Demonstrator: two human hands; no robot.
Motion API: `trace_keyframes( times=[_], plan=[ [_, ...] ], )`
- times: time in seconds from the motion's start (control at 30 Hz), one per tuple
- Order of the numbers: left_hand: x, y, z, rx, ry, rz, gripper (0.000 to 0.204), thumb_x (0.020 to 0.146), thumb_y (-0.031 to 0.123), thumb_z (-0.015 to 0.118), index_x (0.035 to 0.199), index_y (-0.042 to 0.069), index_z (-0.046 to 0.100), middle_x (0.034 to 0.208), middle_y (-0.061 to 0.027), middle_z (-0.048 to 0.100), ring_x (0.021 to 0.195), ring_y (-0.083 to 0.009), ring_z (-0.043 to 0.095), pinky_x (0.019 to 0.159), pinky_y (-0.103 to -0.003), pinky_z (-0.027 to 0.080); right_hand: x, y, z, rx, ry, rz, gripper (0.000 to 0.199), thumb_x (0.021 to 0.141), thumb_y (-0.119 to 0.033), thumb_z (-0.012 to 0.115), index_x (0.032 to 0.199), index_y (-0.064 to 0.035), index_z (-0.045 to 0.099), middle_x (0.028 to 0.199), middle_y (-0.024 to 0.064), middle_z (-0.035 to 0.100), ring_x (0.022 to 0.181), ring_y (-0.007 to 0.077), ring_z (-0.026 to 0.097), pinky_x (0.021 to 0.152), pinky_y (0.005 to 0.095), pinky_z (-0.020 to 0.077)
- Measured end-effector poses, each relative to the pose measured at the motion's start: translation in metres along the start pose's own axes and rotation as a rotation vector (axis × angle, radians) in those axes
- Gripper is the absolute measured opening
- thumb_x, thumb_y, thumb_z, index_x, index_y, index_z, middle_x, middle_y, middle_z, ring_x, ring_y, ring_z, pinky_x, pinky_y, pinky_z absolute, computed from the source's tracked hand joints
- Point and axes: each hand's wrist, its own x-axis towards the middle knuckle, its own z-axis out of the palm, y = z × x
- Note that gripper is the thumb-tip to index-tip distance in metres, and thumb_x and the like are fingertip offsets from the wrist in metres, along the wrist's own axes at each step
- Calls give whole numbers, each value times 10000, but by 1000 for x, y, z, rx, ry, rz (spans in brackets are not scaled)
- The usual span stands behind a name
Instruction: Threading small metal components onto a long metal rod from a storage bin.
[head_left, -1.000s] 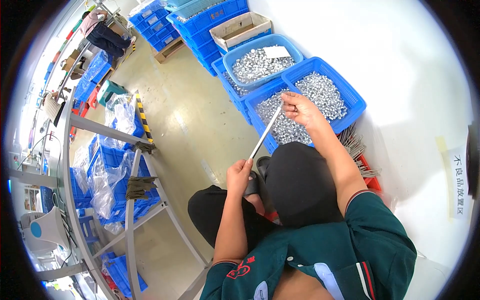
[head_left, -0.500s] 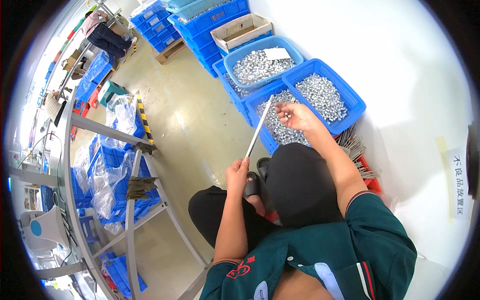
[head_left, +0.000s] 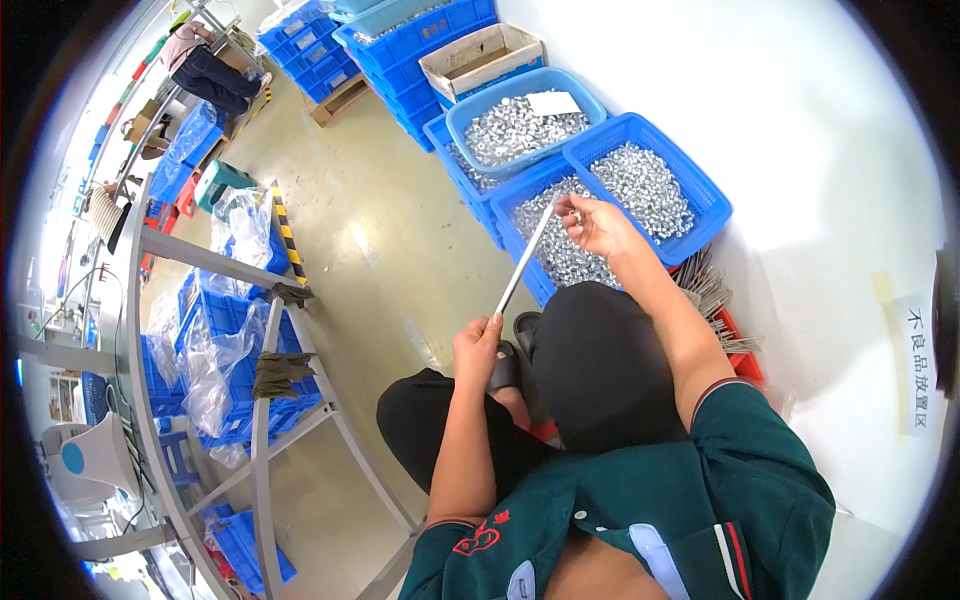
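My left hand (head_left: 477, 345) is closed round the lower end of a slim silvery metal rod (head_left: 524, 262), which slants up and away to the right. At its upper tip my right hand (head_left: 600, 226) is closed, thumb and fingers pinched against the rod's end. Small shiny metal parts (head_left: 577, 217) show between those curled fingers; their exact shape is too small to tell. Beneath the right hand sits a blue crate (head_left: 512, 236) of similar loose metal pieces. A blue perforated basket (head_left: 722, 206) with more of them adjoins it on the right.
A light-blue tub (head_left: 456, 128) of metal parts, with a white paper on top, stands behind. Beyond are an open carton (head_left: 437, 68) and stacked blue crates (head_left: 400, 90). A red bin (head_left: 738, 345) of thin metal rods lies right. A grey metal frame (head_left: 262, 470) stands left.
My right hand has moved slightly toward the rod, and its fingertips now meet the tip, where before they were a little apart. The rod's tip has shifted slightly right.
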Motion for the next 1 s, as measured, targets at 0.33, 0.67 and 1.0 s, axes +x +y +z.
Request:
trace_keyframes(
  times=[0.33, 0.67, 1.0],
  plan=[
    [1, -1, 0, 37, -6, 23, 390, 839, 315, 565, 653, -27, 550, 506, -30, 439, 472, -83, 437, 427, -276, 440, -3, -3, -4, -85, -31, 59, 210, 888, -183, 458, 925, 2, 550, 731, 41, 522, 578, 110, 473, 448, 208, 370],
    [-1, 5, -1, 37, 0, 30, 364, 837, 295, 576, 659, -21, 556, 512, -16, 435, 476, -76, 432, 422, -265, 440, -3, -3, -2, 74, -39, -79, 121, 864, -106, 510, 871, 11, 538, 776, 86, 538, 548, 99, 440, 421, 201, 356],
    [-5, 7, -2, 55, -2, 25, 384, 821, 322, 587, 618, 0, 531, 506, 12, 431, 504, -69, 386, 456, -253, 316, -16, -8, 10, -32, -37, -132, 122, 797, -108, 621, 819, -32, 528, 663, 24, 499, 462, 45, 366, 352, 156, 251]
  ],
)
